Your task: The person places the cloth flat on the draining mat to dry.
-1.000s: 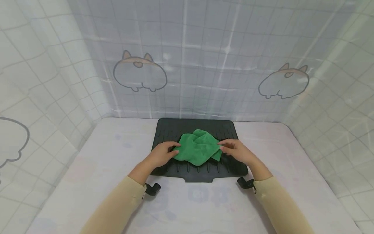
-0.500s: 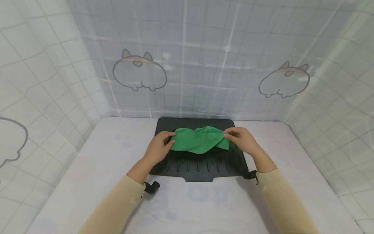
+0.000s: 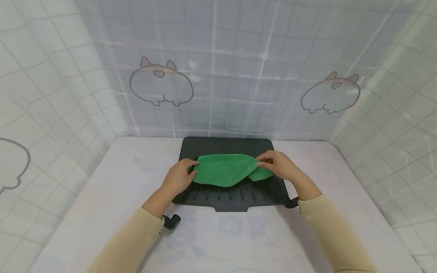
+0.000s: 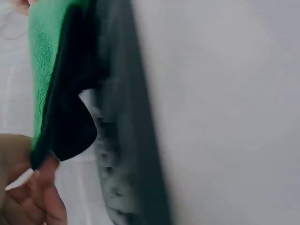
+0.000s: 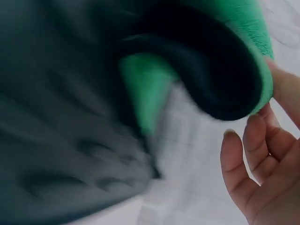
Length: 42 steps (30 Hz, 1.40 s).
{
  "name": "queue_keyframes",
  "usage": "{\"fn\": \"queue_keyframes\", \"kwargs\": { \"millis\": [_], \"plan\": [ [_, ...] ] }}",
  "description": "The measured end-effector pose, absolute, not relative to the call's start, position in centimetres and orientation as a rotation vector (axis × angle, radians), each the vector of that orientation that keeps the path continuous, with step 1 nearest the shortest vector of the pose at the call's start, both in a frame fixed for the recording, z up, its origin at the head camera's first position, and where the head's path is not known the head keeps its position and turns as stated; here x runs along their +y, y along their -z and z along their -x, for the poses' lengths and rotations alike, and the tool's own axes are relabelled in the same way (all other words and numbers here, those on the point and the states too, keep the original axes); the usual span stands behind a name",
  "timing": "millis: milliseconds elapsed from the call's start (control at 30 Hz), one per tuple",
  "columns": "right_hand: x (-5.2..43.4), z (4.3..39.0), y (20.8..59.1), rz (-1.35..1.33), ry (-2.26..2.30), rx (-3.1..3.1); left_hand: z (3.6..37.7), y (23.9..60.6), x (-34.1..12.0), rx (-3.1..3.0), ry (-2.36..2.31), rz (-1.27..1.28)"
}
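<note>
A green cloth (image 3: pixel 226 169) hangs stretched between both hands just above a black ribbed mat (image 3: pixel 232 193). My left hand (image 3: pixel 179 177) pinches the cloth's left edge; in the left wrist view the green cloth (image 4: pixel 44 61) runs up from the thumb and fingers (image 4: pixel 40 187). My right hand (image 3: pixel 278 165) pinches the right corner, and a loose flap droops below it onto the mat. The right wrist view shows the cloth (image 5: pixel 243 28) curled over, held at its edge, with the other fingers (image 5: pixel 248 159) spread loose beneath it.
The mat lies on a white table (image 3: pixel 102 212) closed in by a tiled curtain (image 3: pixel 218 68) with cartoon prints at the back and both sides. Bare tabletop shows left, right and in front of the mat.
The cloth was bunched on the mat a second ago. Both hands lifted it, moved apart and drew it out flat and wide; the left hand has shifted left.
</note>
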State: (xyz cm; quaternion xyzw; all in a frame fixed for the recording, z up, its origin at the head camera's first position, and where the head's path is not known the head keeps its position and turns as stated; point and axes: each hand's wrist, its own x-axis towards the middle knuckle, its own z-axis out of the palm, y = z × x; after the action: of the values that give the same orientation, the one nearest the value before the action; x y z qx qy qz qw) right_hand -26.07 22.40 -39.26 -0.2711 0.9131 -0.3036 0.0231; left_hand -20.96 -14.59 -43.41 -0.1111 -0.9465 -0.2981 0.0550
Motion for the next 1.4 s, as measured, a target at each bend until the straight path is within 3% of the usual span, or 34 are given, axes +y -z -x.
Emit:
{"fn": "queue_keyframes", "kwargs": {
  "millis": [267, 500, 800, 1400],
  "plan": [
    [21.6, 26.2, 40.9, 0.757, 0.828, 2.954, 21.2, 44.0, -15.0, -3.061, 0.784, 0.34],
    [22.8, 23.8, 39.5, 0.594, 0.987, 2.937, 22.1, 43.3, -15.5, -3.03, 0.933, 0.332],
    [24.2, 21.3, 40.6, 0.487, 1.055, 2.794, 24.6, 43.6, -15.8, -3.005, 1.072, 0.36],
    [22.7, 21.7, 42.6, 0.441, 1.518, 2.698, 26.9, 43.4, -15.0, -2.926, 1.462, 0.394]
  ]
}}
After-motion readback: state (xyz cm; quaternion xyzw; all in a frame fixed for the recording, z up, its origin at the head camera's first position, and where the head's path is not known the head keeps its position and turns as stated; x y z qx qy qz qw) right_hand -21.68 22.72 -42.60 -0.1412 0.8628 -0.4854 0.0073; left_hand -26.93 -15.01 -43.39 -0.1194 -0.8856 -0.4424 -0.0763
